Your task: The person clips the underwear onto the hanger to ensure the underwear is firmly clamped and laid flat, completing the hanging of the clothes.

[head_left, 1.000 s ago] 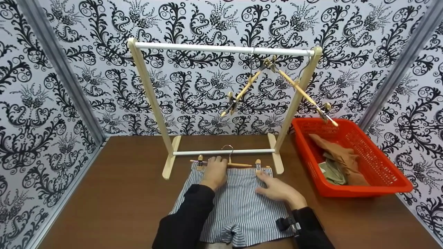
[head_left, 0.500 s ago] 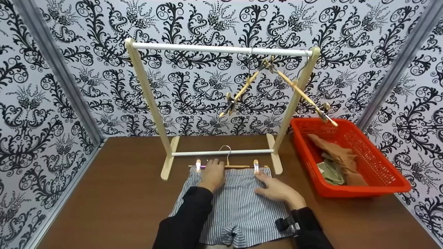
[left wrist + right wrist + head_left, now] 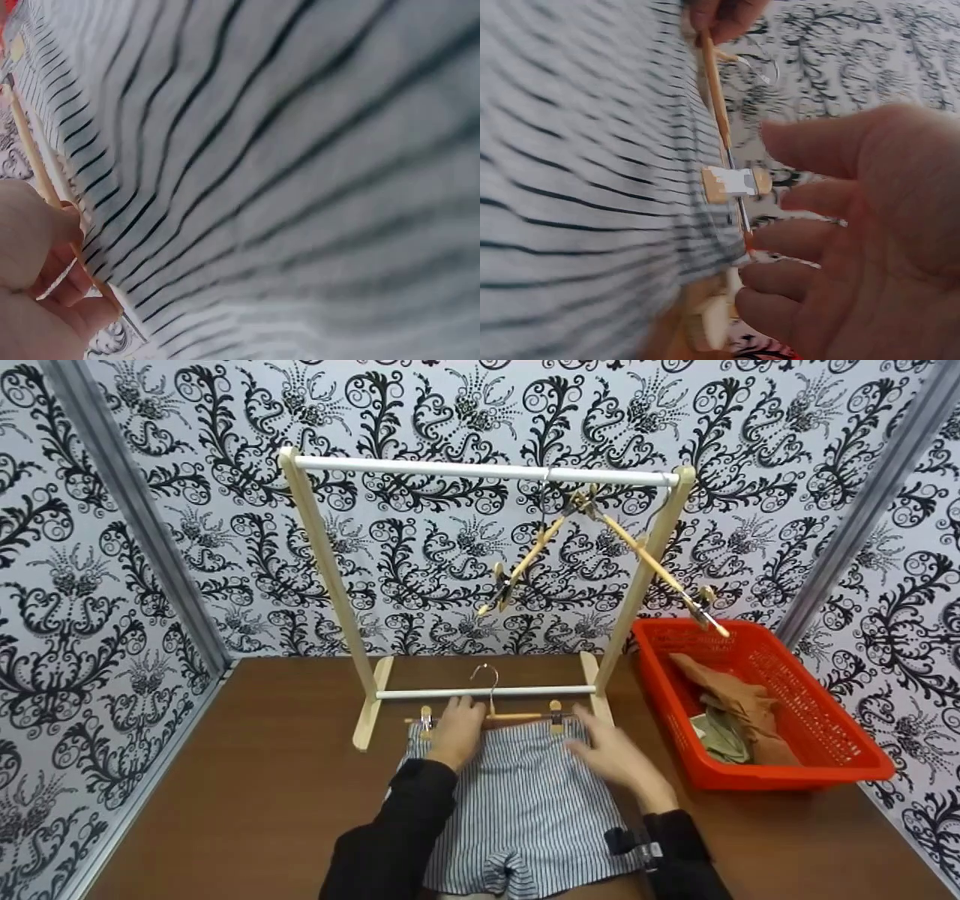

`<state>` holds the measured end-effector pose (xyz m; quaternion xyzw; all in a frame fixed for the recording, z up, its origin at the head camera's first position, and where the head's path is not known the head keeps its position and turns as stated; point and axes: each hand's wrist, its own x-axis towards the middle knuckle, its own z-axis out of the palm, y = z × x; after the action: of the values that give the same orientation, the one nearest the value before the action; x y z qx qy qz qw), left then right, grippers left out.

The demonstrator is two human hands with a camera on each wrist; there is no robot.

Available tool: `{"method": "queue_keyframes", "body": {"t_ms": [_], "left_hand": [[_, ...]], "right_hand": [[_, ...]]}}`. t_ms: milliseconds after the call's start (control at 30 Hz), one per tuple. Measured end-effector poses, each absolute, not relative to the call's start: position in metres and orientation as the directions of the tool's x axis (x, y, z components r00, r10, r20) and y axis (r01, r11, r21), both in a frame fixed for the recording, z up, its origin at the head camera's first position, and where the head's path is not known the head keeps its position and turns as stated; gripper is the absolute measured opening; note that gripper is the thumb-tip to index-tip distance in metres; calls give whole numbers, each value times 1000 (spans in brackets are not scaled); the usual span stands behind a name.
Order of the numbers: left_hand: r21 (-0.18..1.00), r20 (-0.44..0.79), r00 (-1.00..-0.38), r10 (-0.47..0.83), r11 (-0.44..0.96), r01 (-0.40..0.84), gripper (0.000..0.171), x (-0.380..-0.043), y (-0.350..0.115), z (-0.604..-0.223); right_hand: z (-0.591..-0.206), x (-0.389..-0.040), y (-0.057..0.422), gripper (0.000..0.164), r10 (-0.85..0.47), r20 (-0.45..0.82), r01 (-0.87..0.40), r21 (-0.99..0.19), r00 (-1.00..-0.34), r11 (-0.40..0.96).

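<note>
Blue-and-white striped shorts (image 3: 525, 802) hang from a wooden clip hanger (image 3: 517, 716), waistband at the far side. Its left clip (image 3: 426, 723) and right clip (image 3: 556, 718) both sit on the waistband. My left hand (image 3: 459, 733) grips the hanger bar between the left clip and the metal hook; the left wrist view shows thumb and fingers around the bar (image 3: 34, 154). Just right of the right clip, my right hand (image 3: 621, 756) has its fingers spread. In the right wrist view a gap separates its thumb from the clip (image 3: 735, 184).
A wooden rack (image 3: 330, 577) with a white top rod (image 3: 420, 467) stands behind the shorts. Two bare clip hangers (image 3: 529, 556) hang at its right end. On the right, a red basket (image 3: 675, 727) contains brown and olive-green cloth.
My right hand has left the right clip and moved up and right. The hanger's hook has risen and the waistband has shifted slightly, with my left hand still on the bar.
</note>
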<state>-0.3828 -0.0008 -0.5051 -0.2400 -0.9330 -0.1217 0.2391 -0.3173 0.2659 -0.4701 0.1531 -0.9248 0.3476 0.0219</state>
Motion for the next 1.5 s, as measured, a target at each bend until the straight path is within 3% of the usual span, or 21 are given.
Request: {"method": "queue_keyframes", "body": {"t_ms": [233,433,600,733,833,1033,1133,1233,1367,1500], "left_hand": [[121,550,-708,443,797,592,23,-378,-7,-471],[92,617,-612,495,728,680,25,-366,-15,-443],[92,698,-512,501,647,757,14,-358,-24,-426],[113,734,-479,482,608,785,12,-354,-27,-413],[131,745,-487,456,615,778,11,-351,-30,-406],[184,758,-513,403,622,761,13,-349,-38,-400],[239,759,-541,362,618,749,12,-348,-41,-399],[321,755,-589,289,620,716,17,-347,-42,-399],[459,737,-663,128,626,631,36,-341,-43,-401],[596,695,-716,-66,610,522,49,-330,-41,-403]], "right_hand": [[-446,-312,277,82,-85,258,-243,-679,-962,693],[-435,-308,274,92,-96,291,-296,-790,-952,537],[-424,-301,270,71,-156,232,-274,-890,-960,365],[-417,-295,267,49,-216,241,-299,-904,-946,304],[-413,-291,263,40,-281,271,-343,-905,-921,253],[-405,-276,245,38,-338,298,-369,-915,-893,167],[-401,-266,228,39,-287,278,-321,-940,-917,114],[-398,-257,211,43,-211,199,-198,-980,-957,-28],[-396,-249,194,45,-97,79,-54,-971,-992,-234],[-397,-242,181,45,-57,52,-29,-938,-997,-347]]}}
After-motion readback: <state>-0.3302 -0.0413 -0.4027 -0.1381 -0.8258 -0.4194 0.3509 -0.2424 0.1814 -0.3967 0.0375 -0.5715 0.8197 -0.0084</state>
